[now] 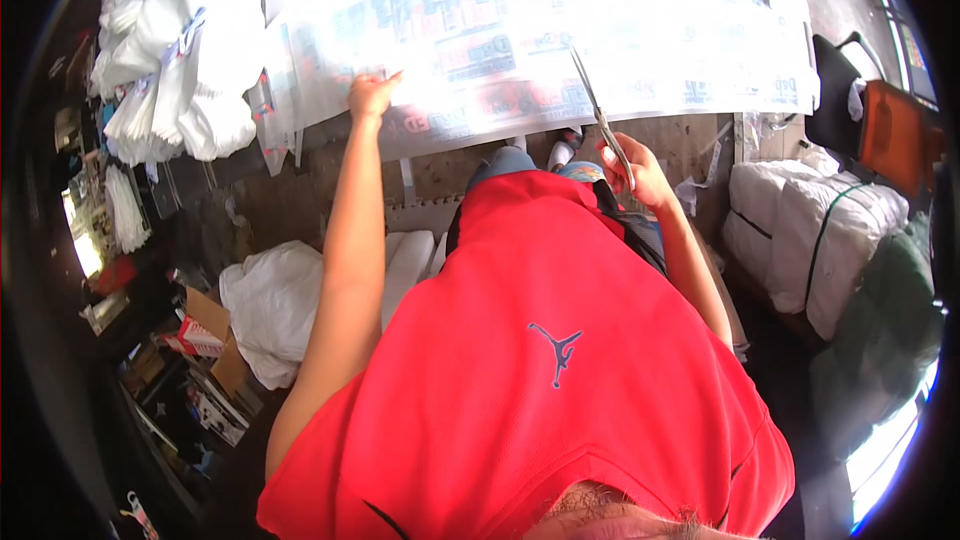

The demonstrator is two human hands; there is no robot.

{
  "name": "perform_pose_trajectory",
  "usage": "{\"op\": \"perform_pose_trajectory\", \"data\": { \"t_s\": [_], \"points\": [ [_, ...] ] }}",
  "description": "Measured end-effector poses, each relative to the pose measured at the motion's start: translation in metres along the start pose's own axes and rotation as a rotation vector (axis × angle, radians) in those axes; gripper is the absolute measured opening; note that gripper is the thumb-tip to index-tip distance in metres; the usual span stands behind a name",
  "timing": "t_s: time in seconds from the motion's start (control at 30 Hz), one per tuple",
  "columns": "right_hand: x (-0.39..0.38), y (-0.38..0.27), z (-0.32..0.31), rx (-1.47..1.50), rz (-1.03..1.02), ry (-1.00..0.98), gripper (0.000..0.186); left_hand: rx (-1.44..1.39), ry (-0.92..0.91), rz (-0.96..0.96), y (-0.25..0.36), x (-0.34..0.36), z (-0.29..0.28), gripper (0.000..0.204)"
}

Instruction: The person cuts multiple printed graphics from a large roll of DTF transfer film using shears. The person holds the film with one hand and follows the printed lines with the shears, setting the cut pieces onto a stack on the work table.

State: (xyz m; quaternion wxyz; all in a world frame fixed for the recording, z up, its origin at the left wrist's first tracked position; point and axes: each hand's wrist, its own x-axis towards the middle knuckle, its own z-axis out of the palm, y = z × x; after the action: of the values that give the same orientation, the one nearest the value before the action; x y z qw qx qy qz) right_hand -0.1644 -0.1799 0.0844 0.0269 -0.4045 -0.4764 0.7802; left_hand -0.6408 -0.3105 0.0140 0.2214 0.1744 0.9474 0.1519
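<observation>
A wide, translucent white sheet [470, 60] with rows of blue and red print spreads before me, its near edge hanging over the front. My left hand [371, 96] is closed at the sheet's near left part, thumb stretched out to the right; glare washes out some of its fingers. At the near edge, right of the middle, my right hand [640, 172] grips long metal scissors [597, 112]. Their blades point away from me and slightly left, over the printed sheet. Whether the blades touch it I cannot tell.
Stacks of white bags [165, 70] stand at the far left. White wrapped bales [805, 230] lie at the right, below an orange chair back [893, 140]. On the left floor are a white sack [270, 305] and a cardboard box [212, 325].
</observation>
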Motion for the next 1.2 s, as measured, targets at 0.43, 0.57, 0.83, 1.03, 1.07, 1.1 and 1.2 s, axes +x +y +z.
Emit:
{"op": "perform_pose_trajectory", "data": {
  "t_s": [0.43, 0.57, 0.83, 1.03, 1.07, 1.1, 1.2],
  "points": [
    [0.014, -0.024, 0.028, -0.061, 0.181, -0.446, 0.076, -0.809, -0.129, 0.000, 0.008, -0.027, -0.014, 0.022],
    [0.030, -0.007, 0.039, 0.033, 0.175, -0.544, 0.078, -1.068, -0.264, -0.003, 0.046, -0.053, -0.050, 0.028],
    [0.059, 0.013, 0.065, 0.261, 0.038, -0.314, 0.072, -1.045, -0.284, 0.017, 0.043, -0.076, -0.076, 0.028],
    [0.071, 0.004, 0.077, 0.202, 0.021, -0.203, 0.059, -0.945, -0.248, -0.014, 0.004, -0.067, -0.059, 0.025],
    [0.074, 0.007, 0.078, 0.198, 0.019, -0.205, 0.057, -0.947, -0.249, -0.013, 0.001, -0.066, -0.057, 0.025],
    [0.075, 0.010, 0.079, 0.231, 0.019, -0.227, 0.052, -0.972, -0.258, -0.014, 0.000, -0.066, -0.054, 0.025],
    [0.076, 0.006, 0.087, 0.227, 0.052, -0.204, 0.044, -1.010, -0.259, -0.023, -0.005, -0.066, -0.050, 0.025]
  ]
}}
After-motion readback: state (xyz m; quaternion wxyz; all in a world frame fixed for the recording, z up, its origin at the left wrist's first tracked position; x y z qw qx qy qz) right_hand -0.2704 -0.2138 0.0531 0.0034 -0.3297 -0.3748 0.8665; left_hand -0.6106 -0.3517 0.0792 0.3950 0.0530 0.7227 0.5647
